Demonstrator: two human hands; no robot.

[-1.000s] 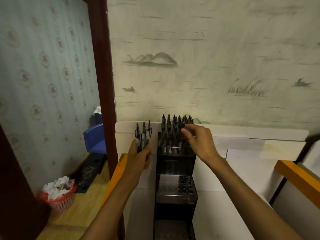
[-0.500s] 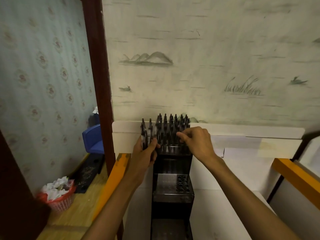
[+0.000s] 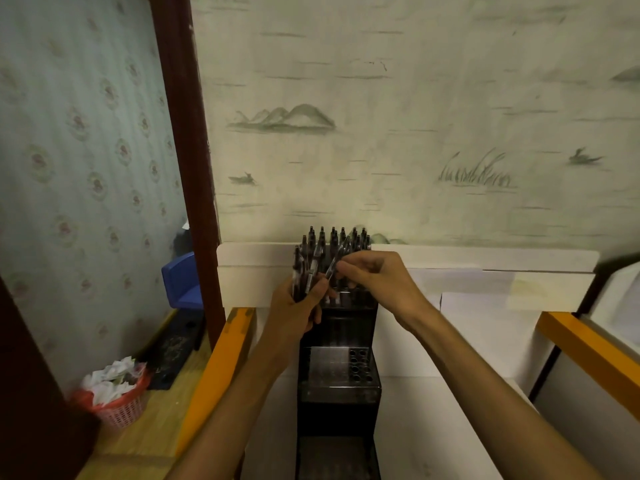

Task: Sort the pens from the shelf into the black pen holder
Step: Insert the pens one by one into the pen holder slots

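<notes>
Left hand (image 3: 300, 308) wrapped around a bundle of pens (image 3: 304, 271), held upright just left of the holder's top tier. Right hand (image 3: 375, 280) pinching a single pen (image 3: 337, 259) at thumb and forefinger, tilted, its lower end at the bundle, its upper end leaning over the top tier.

Black pen holder (image 3: 337, 386) standing on the white shelf (image 3: 450, 427), stepped tiers – top tier already packed with upright pens (image 3: 334, 239), middle tier showing open holes on its right side, rest of it too dim to read.

Risks from here:
- Pulling one pen from a tight fistful likely drags its neighbours – a loose grip would probably drop several onto the shelf or down toward the floor on the left.
- Angled pen could catch on the crowded top row and knock standing pens askew.
- Top tier looks full; forcing another in would probably jam or tip one out. Open holes in the middle tier look the safer target.
- Tall, narrow holder – a sideways push from either wrist could rock it.
- Poor light on the holes, so a missed slot seems plausible.
</notes>
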